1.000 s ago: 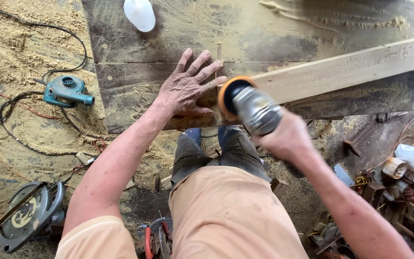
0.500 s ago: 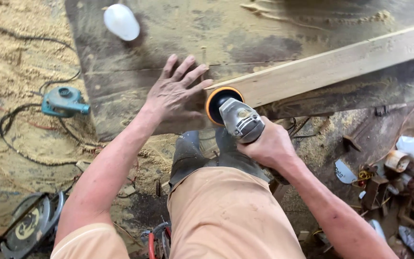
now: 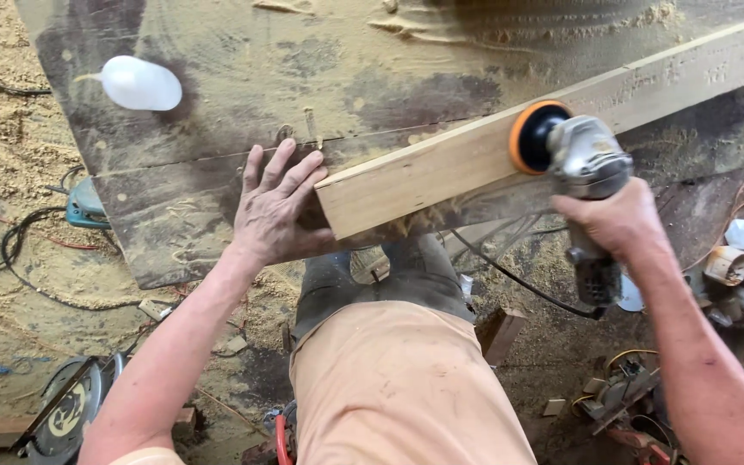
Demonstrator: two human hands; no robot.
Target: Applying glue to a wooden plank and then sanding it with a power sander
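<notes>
Plank: a long pale wooden plank (image 3: 510,142) lies across the worn dark workbench (image 3: 217,129), running from its squared near end at centre out toward 2 o'clock; clean yellowish grain on the side face, a dusting of sawdust along the top edge.
Sander: a grey angle grinder (image 3: 583,164) with an orange-rimmed black disc, the disc set flat against the plank's side face, just right of the middle.
Right hand: the right hand (image 3: 617,220) is wrapped tight round the grinder's body, fingers closed on it, at 3 o'clock from the plank's end.
Left hand: the left hand (image 3: 275,211) is spread wide and flat on the bench, fingers fanned, its thumb side touching the plank's cut end at 9 o'clock.
Cable: a black cord (image 3: 518,280) trails from the grinder down toward 6 o'clock.
Around: a white plastic bottle (image 3: 138,83) lies on the bench at 10 o'clock; a circular saw (image 3: 66,413) rests on the sawdust floor at 7 o'clock.
</notes>
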